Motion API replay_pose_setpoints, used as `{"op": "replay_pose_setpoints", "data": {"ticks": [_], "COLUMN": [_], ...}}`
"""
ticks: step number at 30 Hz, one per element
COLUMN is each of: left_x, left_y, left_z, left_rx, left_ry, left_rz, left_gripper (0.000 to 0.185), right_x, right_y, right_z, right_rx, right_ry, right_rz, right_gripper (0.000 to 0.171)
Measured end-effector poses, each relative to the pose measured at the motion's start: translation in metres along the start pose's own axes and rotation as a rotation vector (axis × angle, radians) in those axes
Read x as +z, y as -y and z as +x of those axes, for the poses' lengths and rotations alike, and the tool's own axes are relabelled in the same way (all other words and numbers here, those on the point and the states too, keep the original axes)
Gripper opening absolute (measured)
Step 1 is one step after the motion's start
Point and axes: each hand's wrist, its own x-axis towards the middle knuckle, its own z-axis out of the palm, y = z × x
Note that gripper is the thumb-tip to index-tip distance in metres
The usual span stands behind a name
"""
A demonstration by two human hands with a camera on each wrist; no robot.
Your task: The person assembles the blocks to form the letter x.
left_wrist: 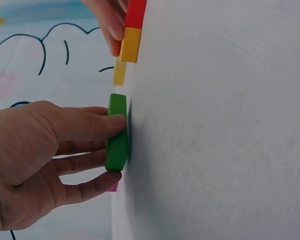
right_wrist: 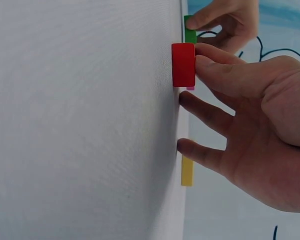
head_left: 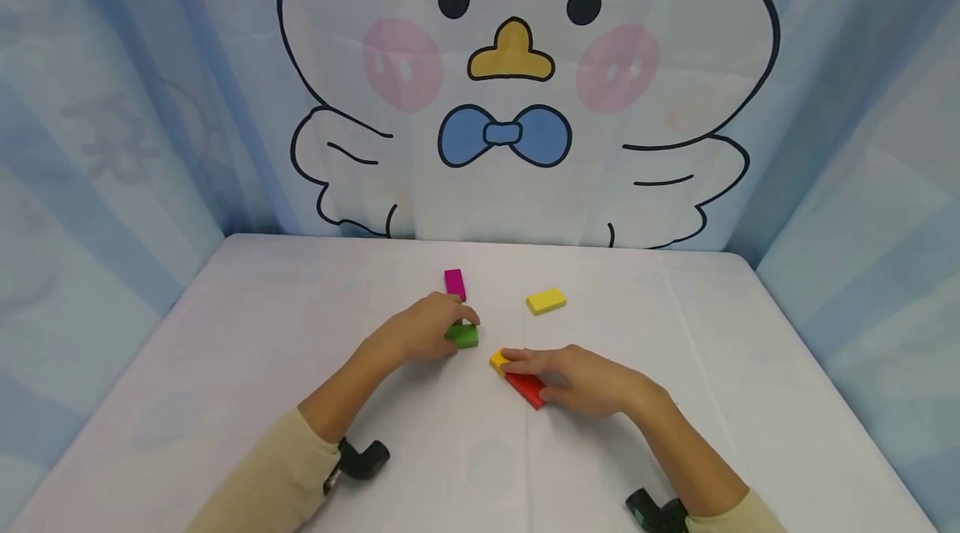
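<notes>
Left hand (head_left: 420, 331): centre of the head view, just left of middle; grip closed round the green block (head_left: 462, 336), fingers along its edges, the block lying flat on the table.
Right hand (head_left: 581, 379): lower centre, a little right; thumb and fingertips pinch the red block (head_left: 525, 387), the other fingers spread onto the cloth.
Orange-yellow block (head_left: 498, 359): butts end to end against the red one, under the right forefinger tip; the two form a short line.
Green block, position: just up and left of that line, near but apart from it.
Magenta block (head_left: 454, 284): above the left hand, lying loose.
Yellow block (head_left: 546, 300): upper right of the hands, well apart, loose.
Risk: the blocks look smooth and light, so a nudge from either hand would probably knock the red and orange-yellow pair out of line; the cloth may ruck under a pushed block.
Table (head_left: 225, 333): white cloth, faint crease lines, rounded far corners.
Room: a curtain backdrop (head_left: 510, 99) behind, printed with a cartoon bird wearing a blue bow tie; pale blue striped drapes on both sides.
Sleeves: cream, with a dark wrist mount at each cuff.
</notes>
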Motion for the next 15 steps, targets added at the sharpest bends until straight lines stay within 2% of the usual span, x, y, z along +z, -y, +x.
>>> {"op": "replay_pose_setpoints", "data": {"ticks": [8,15], "left_x": [0.000,-0.001], "left_y": [-0.004,-0.011], "left_z": [-0.007,-0.014], "left_rx": [0.019,-0.001], "left_ry": [-0.006,-0.003], "left_rz": [0.002,-0.029], "left_gripper": [0.044,0.046], "right_x": [0.000,0.000], "right_y": [-0.001,-0.001], "right_z": [-0.001,0.000], "right_rx": [-0.005,-0.010], "right_ry": [-0.004,-0.003], "right_rz": [0.009,0.009], "right_gripper": [0.058,0.058]}}
